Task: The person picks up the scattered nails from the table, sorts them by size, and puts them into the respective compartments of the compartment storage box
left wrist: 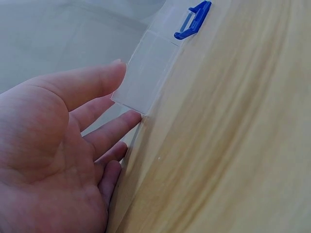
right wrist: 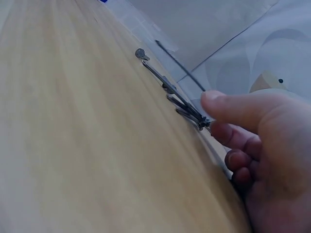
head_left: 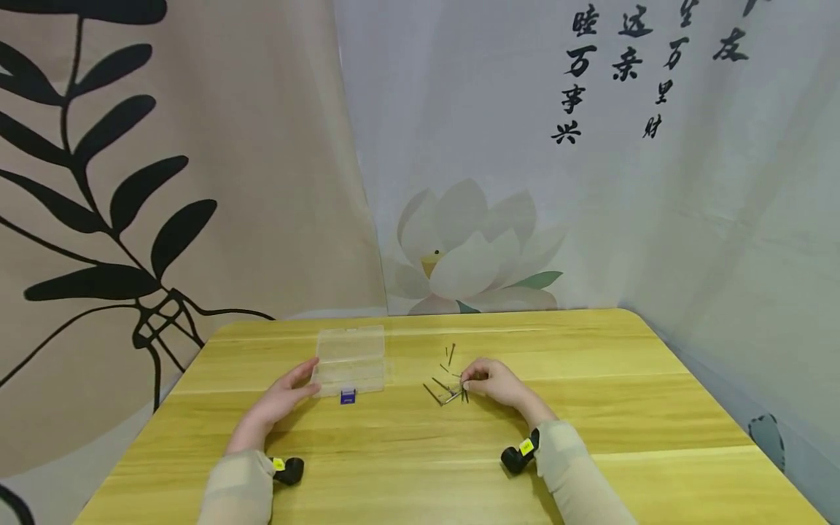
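A clear plastic box (head_left: 351,375) with a blue clasp (head_left: 348,397) at its front stands left of the table's middle. My left hand (head_left: 289,397) is at the box's left side, thumb and fingers extended; in the left wrist view they meet its corner (left wrist: 141,82). To the right lies a loose pile of dark metal nails (head_left: 449,395). My right hand (head_left: 495,380) is over the pile's right edge. Between its thumb and forefinger it pinches a long thin nail (right wrist: 180,64), which points up and away above the other nails (right wrist: 182,104).
The wooden table (head_left: 420,467) has its back edge along a printed curtain (head_left: 472,146). A few single nails (head_left: 451,354) lie behind the pile. Each wrist bears a small black camera, one at the left sleeve (head_left: 289,471) and one at the right sleeve (head_left: 518,458).
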The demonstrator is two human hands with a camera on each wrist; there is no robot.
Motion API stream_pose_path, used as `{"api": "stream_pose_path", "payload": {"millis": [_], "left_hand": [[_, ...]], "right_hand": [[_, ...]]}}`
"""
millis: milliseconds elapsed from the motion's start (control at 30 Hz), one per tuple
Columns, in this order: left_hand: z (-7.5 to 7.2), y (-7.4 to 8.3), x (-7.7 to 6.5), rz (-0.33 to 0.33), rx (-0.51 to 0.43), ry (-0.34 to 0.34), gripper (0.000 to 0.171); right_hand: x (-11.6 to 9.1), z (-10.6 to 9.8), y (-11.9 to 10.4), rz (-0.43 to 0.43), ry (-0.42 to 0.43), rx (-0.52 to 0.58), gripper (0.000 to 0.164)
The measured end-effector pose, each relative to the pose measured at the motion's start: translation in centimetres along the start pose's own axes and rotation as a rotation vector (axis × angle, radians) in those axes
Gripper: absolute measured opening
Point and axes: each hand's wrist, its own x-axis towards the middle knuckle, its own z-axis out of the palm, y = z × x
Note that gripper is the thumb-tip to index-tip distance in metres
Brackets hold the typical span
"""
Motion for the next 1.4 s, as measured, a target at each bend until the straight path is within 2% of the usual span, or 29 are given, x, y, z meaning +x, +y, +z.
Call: {"api": "stream_pose_path", "payload": {"millis": [533,700,833,1100,1200,1400], "left_hand": [[-0.1,0.0,-0.1,0.0,0.008,0.007,0.067],[-0.1,0.1,-0.1,-0.006,0.009,0.009,0.067],[-0.1,0.0,-0.1,-0.009,-0.003,0.005,0.067],[0.1,0.2,0.0,-0.012,-0.004,0.007,0.066],[0.2,0.1,0.1,-0.01,-0.001,0.008,0.066],[0.0,0.1,0.0,-0.011,0.003,0.008,0.066]], "right_hand": [[0.2,-0.1,0.1,0.142,0.135,0.143,0.015],[0.1,-0.1,-0.2,0.124,0.137,0.179,0.018],[-0.6,-0.7,-2.3,0.104,0.132,0.203,0.019],[-1.2,-1.1,-3.7,0.121,0.159,0.192,0.017],[-1.1,-1.0,-3.5,0.132,0.17,0.188,0.017],[0.0,-0.4,-0.7,0.159,0.205,0.205,0.017]]}}
